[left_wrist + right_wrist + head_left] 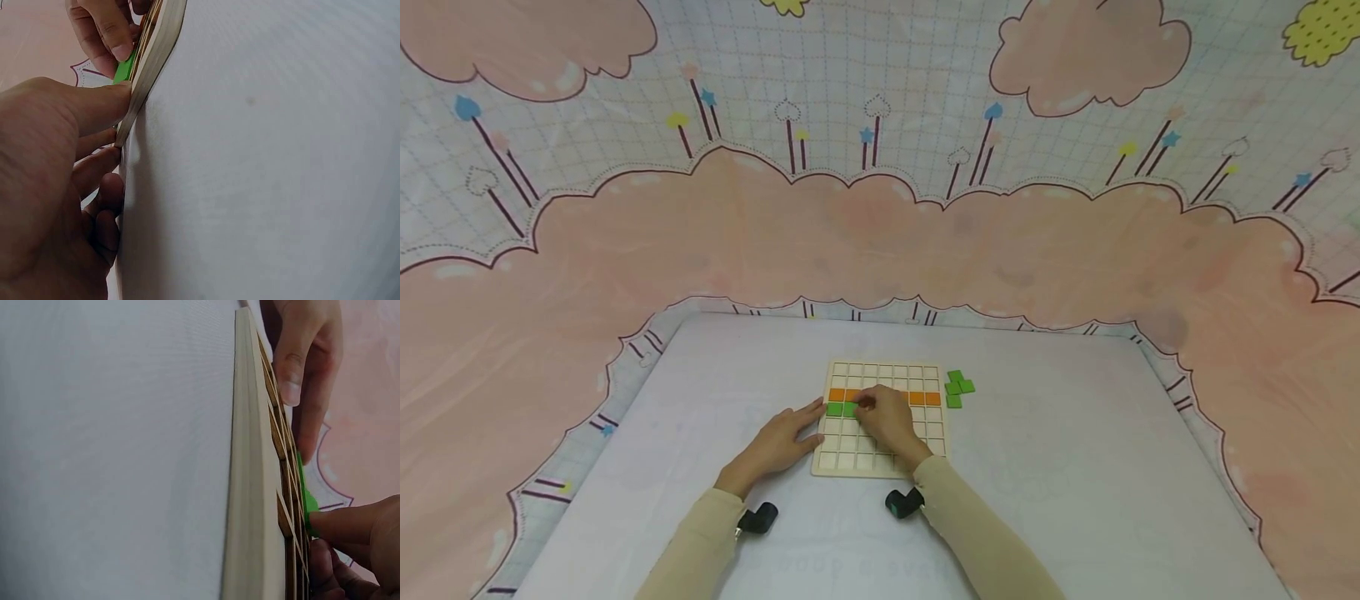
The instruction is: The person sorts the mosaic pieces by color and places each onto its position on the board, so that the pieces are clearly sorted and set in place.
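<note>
Pinching a green tile (310, 503) in the fingertips of the right hand (889, 419), at nine o'clock from its knuckles in the head view, against the wooden board (846, 460). Resting the left hand (781, 440), unclenched, on the board's nine-o'clock edge — with loose green tiles (952, 388) at two o'clock from the right hand. Losing the middle of the orange row (917, 398) behind that hand — and barely making out, edge-on in the wrist views, the pinched tile's tilt.

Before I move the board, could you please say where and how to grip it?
I'd grip the board by its left and right edges towards the near corners, coming from the near side: it lies flat, straight-edged, and loose green tiles sit beside its far right part.
</note>
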Tool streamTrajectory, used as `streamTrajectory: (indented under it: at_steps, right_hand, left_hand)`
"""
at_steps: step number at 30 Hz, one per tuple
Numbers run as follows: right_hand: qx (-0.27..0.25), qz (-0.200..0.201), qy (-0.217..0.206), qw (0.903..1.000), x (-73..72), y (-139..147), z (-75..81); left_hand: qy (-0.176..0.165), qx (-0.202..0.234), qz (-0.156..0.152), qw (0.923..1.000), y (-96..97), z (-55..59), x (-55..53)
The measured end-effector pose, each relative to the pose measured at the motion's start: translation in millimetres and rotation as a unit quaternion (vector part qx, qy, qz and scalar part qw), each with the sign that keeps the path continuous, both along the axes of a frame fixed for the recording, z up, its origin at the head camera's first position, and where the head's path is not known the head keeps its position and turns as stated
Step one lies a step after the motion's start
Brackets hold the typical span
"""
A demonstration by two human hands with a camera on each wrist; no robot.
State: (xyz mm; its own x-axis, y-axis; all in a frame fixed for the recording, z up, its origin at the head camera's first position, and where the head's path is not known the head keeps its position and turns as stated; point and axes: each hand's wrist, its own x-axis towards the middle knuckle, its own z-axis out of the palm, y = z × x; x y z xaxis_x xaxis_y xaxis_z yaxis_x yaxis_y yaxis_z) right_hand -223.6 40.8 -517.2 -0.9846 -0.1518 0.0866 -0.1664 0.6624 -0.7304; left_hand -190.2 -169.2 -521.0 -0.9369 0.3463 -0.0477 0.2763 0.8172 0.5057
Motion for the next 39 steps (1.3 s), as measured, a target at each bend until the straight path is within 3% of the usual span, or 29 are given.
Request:
streamTrajectory:
  at_steps: [7, 15, 19, 29, 39]
  right_hand:
    - [0.008, 0.011, 0.007, 0.9999, 1.0, 1.9, 0.9]
    - [-0.064, 0.016, -0.040, 0.9970, 1.3, 7.4, 3.7]
    - [-0.073, 0.018, -0.050, 0.9959, 4.6, 10.9, 9.0]
    - [-0.086, 0.021, -0.033, 0.9955, 14.1, 24.2, 25.4]
    - [-0.086, 0.016, -0.014, 0.9960, 19.1, 41.3, 30.7]
  left_hand:
    - [-0.001, 0.000, 0.000, 1.0000, 0.2, 0.8, 0.9]
    - [-0.002, 0.002, 0.005, 1.0000, -0.1, 2.2, 1.7]
    - [-0.004, 0.002, 0.006, 1.0000, 0.1, 2.6, 1.5]
    - [-0.003, 0.001, 0.012, 0.9999, 0.3, 0.1, 1.8]
    - [-0.003, 0.004, 0.012, 0.9999, 0.3, 0.1, 2.7]
